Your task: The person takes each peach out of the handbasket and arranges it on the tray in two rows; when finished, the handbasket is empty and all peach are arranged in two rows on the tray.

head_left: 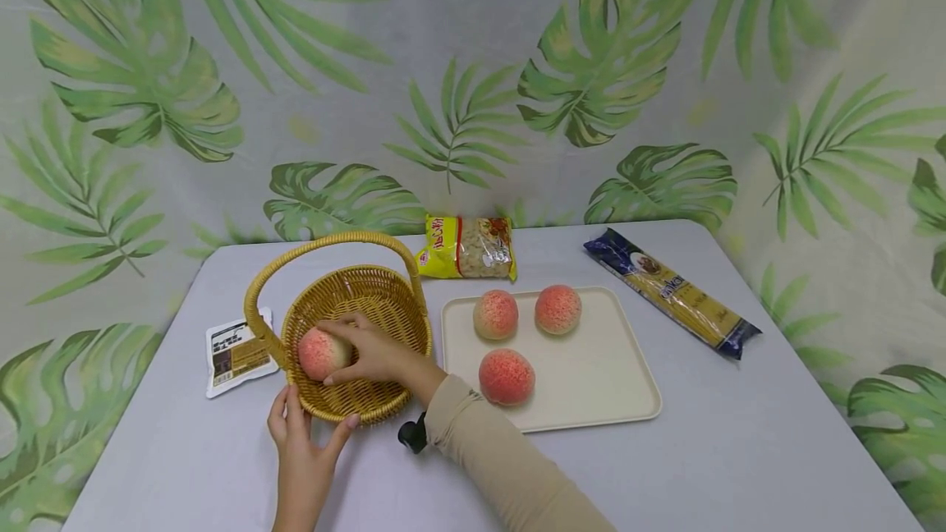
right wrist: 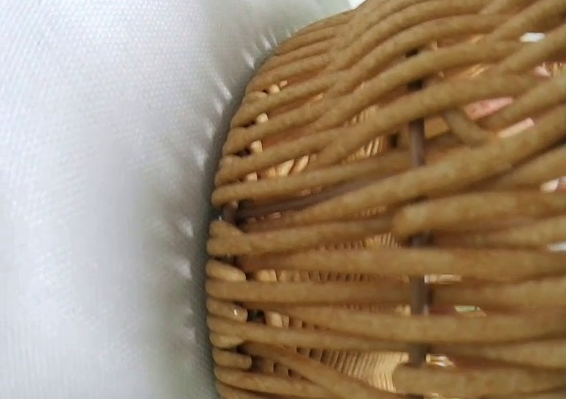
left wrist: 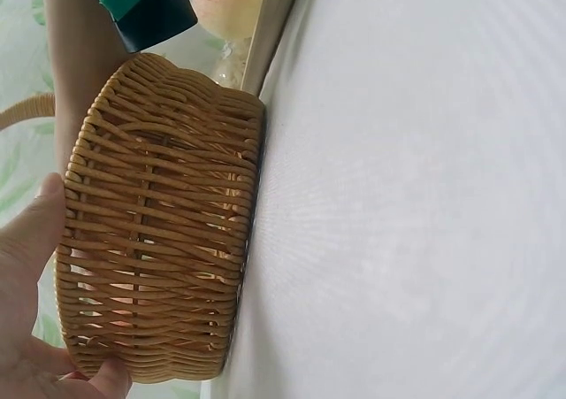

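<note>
A wicker basket point(head_left: 402, 302) with an arched handle stands at the left of the table. Inside its left part, my right hand point(head_left: 377, 355) grips a pink-and-cream peach point(head_left: 319, 354), thumb and fingers around it. My left hand point(head_left: 306, 450) holds the basket's near side, thumb and fingers spread along the wall; in the left wrist view the thumb lies at the rim. The right wrist view shows woven basket wall point(right wrist: 398, 266) close up, with the right hand out of sight. On a cream tray point(head_left: 584, 376) sit three more peaches point(head_left: 496, 315).
Left of the basket lies a flat white-and-brown packet point(head_left: 240, 351). Behind the tray is a yellow bag point(head_left: 469, 249) with a clear window. A long blue-and-yellow pasta packet point(head_left: 672, 294) lies at the right. A leaf-print cloth hangs behind the table.
</note>
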The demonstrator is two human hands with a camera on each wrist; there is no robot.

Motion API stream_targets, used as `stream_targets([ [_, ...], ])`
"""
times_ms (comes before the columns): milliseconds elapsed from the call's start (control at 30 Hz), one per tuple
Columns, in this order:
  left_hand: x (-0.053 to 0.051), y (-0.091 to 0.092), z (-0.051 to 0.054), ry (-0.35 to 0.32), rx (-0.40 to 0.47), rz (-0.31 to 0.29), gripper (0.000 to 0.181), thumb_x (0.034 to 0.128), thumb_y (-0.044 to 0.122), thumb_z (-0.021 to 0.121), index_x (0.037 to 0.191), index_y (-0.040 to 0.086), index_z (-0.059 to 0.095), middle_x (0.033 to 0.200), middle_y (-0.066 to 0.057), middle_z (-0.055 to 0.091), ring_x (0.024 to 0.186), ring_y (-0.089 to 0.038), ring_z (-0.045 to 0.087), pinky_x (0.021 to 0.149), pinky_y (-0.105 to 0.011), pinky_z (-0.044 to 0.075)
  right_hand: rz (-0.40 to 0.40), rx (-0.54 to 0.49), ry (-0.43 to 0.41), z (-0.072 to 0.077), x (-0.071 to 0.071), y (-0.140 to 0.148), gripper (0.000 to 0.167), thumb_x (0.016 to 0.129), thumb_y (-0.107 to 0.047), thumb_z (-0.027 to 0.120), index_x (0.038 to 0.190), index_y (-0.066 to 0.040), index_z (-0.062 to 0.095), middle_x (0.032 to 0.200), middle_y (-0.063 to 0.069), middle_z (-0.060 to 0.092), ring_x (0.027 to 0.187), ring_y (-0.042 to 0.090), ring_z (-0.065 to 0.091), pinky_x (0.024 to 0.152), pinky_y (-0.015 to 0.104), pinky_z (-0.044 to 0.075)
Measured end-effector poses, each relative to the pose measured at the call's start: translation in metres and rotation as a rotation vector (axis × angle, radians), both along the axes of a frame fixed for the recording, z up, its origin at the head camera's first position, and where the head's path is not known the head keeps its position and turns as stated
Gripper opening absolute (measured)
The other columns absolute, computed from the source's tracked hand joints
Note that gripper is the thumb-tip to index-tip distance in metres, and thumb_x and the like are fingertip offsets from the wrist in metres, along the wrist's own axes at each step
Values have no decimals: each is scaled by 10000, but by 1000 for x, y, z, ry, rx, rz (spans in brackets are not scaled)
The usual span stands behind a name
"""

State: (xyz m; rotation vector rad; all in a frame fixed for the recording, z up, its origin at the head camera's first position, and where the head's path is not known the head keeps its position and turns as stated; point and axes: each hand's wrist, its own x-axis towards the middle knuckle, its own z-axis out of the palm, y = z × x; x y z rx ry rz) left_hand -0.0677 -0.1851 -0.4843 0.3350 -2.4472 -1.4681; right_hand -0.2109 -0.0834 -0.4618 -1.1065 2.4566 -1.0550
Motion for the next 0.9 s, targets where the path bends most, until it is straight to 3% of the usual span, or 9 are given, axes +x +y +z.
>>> stream_targets([
  [200,0,0,-3,12,2,5,973,769,199,721,1424,-27,38,1393,-190,13,1280,-321,194,992,-91,213,-17,-42,-4,1,1,-1,634,761,-316,726,1297,-161,425,1280,-27,450,1144,68,412,918,184,379],
  [267,-1,0,-3,14,2,5,969,772,198,718,1425,-24,37,1394,-189,12,1280,-324,191,997,-98,211,-40,-51,-17,2,1,-2,590,766,-281,727,1263,-141,441,1234,-25,486,1094,60,449,878,163,401],
  [433,0,-1,-2,7,-7,4,965,777,206,713,1428,-14,35,1397,-188,9,1279,-330,192,1017,-293,242,-86,5,-8,1,2,-4,691,743,-267,739,1333,-125,409,1230,20,454,1028,84,475,810,167,436],
  [567,0,-1,-1,1,-9,3,967,775,207,715,1428,-14,37,1396,-188,8,1279,-328,194,1012,-335,250,-105,36,-27,0,4,-4,726,710,-284,756,1339,-143,421,1207,44,418,964,93,482,763,163,444],
  [700,0,-1,-1,5,-8,7,967,775,197,715,1426,-17,33,1393,-188,10,1279,-328,192,1016,-309,245,-93,6,-76,2,5,-2,694,695,-242,771,1282,-99,429,1198,34,468,995,76,482,795,154,433],
  [900,-1,0,-3,38,11,9,961,756,165,733,1422,-32,68,1382,-187,33,1267,-318,219,1006,-145,231,-102,-39,-86,3,7,3,775,664,-258,787,1316,-86,405,1230,55,432,1002,98,473,783,174,444],
])
